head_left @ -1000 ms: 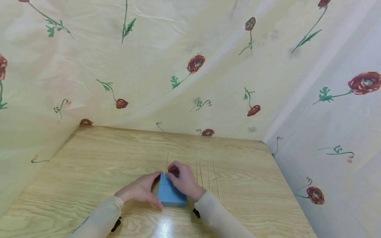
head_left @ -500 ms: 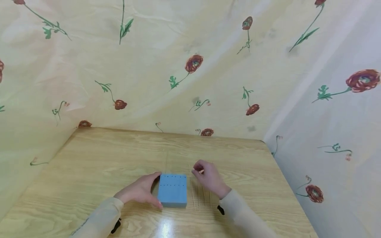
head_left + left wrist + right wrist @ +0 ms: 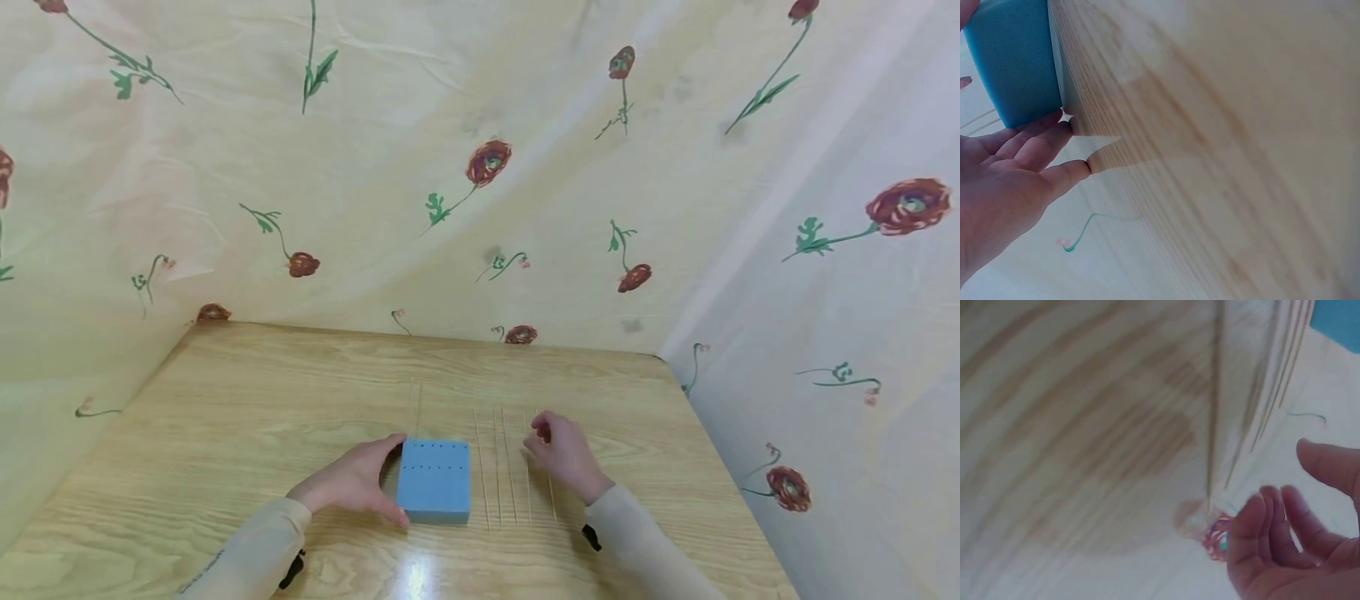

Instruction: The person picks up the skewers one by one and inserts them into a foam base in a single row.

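Note:
A blue foam block (image 3: 433, 493) with rows of small holes in its top lies on the table. My left hand (image 3: 356, 479) holds it at its left side, thumb at the near corner and fingertips at the far one; the left wrist view shows fingers touching the blue foam (image 3: 1016, 62). Two thin wooden sticks (image 3: 419, 410) seem to rise from its far left holes. To its right, several similar sticks (image 3: 482, 467) lie roughly parallel. Over the rightmost ones hovers my right hand (image 3: 564, 454), fingers loosely bent and thumb apart, holding nothing in the right wrist view.
The wood-grain table (image 3: 262, 400) is bordered by a flowered cloth (image 3: 375, 167) behind and on both sides. A black strap part (image 3: 592, 537) shows below the right sleeve.
My right hand has moved right from the block's far edge, across the lying sticks, to the rightmost ones. My left hand has stayed at the block.

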A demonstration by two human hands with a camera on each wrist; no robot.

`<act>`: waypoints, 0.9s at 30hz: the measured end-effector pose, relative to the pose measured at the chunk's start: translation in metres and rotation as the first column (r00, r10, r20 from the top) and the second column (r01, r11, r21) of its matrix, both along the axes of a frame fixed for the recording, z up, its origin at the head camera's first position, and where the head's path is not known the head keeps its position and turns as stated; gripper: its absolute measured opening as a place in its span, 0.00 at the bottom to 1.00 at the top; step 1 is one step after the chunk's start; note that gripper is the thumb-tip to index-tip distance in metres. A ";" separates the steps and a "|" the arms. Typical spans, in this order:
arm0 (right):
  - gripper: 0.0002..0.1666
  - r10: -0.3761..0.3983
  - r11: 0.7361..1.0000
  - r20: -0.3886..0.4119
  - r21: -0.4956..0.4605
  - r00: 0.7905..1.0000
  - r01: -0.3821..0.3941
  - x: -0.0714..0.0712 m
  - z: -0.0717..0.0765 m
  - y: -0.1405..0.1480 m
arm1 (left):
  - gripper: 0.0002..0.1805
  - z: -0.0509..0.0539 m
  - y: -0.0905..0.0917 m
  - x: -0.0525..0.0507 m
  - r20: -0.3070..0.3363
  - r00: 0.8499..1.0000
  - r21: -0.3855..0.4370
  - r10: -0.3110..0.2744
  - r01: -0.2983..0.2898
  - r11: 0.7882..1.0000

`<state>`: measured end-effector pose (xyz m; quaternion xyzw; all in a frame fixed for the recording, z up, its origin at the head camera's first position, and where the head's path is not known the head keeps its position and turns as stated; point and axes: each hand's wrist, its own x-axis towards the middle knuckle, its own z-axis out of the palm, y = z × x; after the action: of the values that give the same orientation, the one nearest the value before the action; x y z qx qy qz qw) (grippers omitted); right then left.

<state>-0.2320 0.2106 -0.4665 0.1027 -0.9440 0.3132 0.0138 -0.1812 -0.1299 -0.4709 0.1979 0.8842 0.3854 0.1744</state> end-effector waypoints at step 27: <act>0.13 -0.154 0.968 0.331 0.238 0.931 0.076 -0.003 0.004 0.020 | 0.66 -0.001 0.000 -0.001 -0.006 1.000 0.005 -0.005 0.005 1.000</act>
<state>-0.2352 0.2307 -0.4625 -0.0091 -0.9649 0.2181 -0.1461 -0.1824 -0.1303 -0.4722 0.2017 0.8832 0.3868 0.1722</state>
